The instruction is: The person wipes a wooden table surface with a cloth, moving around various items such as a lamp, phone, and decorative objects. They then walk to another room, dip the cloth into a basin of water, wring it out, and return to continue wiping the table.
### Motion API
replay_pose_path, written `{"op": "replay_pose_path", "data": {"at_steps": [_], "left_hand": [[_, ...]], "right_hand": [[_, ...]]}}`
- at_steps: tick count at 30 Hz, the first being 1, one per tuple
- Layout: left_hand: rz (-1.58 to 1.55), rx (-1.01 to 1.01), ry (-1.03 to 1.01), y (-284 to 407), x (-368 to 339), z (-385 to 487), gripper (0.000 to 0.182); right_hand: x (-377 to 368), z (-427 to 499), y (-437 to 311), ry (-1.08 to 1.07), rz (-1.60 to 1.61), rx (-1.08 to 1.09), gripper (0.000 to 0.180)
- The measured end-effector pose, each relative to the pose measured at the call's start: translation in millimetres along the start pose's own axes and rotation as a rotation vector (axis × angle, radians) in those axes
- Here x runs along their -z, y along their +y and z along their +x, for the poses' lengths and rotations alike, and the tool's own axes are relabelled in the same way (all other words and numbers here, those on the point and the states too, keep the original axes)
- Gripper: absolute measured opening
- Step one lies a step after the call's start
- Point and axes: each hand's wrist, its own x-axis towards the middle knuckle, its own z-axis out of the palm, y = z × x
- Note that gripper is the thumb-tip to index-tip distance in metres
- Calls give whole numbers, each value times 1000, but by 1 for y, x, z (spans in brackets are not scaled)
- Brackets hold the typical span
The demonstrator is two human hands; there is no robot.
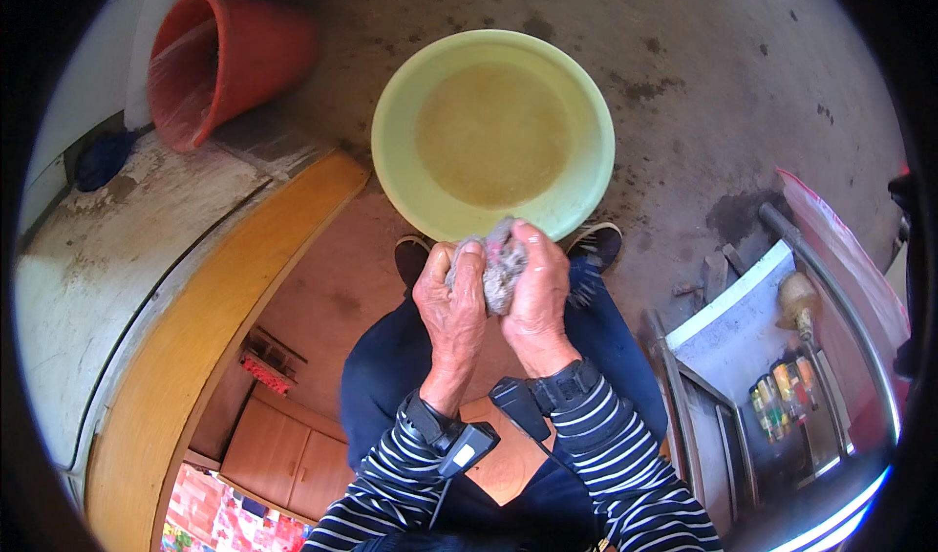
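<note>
A wet, crumpled grey cloth (501,277) with a pinkish patch is bunched up between my two hands. My left hand (456,295) grips its left side, thumb on top. Around its right side my right hand (537,288) is closed. Both hands are at the near rim of a large light-green plastic basin (399,185) on the floor, which holds cloudy yellowish-brown water (495,138). Both wrists carry black straps with small devices.
A red plastic bucket (249,61) lies tipped on its side at the upper left. A yellow wooden board edge (242,288) runs along the left. My shoes stand beside the basin's near side. At the right is a metal-tube frame (843,288) near several bottles (783,394).
</note>
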Motion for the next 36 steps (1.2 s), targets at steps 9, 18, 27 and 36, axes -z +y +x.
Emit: {"op": "replay_pose_path", "data": {"at_steps": [9,18,27,36], "left_hand": [[-641,293,-216,5,10,9,37],[77,-369,-264,16,22,15,37],[117,-137,-15,20,9,4,22],[14,-48,133,19,-9,8,42]], "right_hand": [[7,0,-12,-172,-576,518,43],[16,13,-15,-339,-188,-236,58],[20,-11,24,-208,-140,-303,41],[17,1,26,-236,-767,398,29]]}}
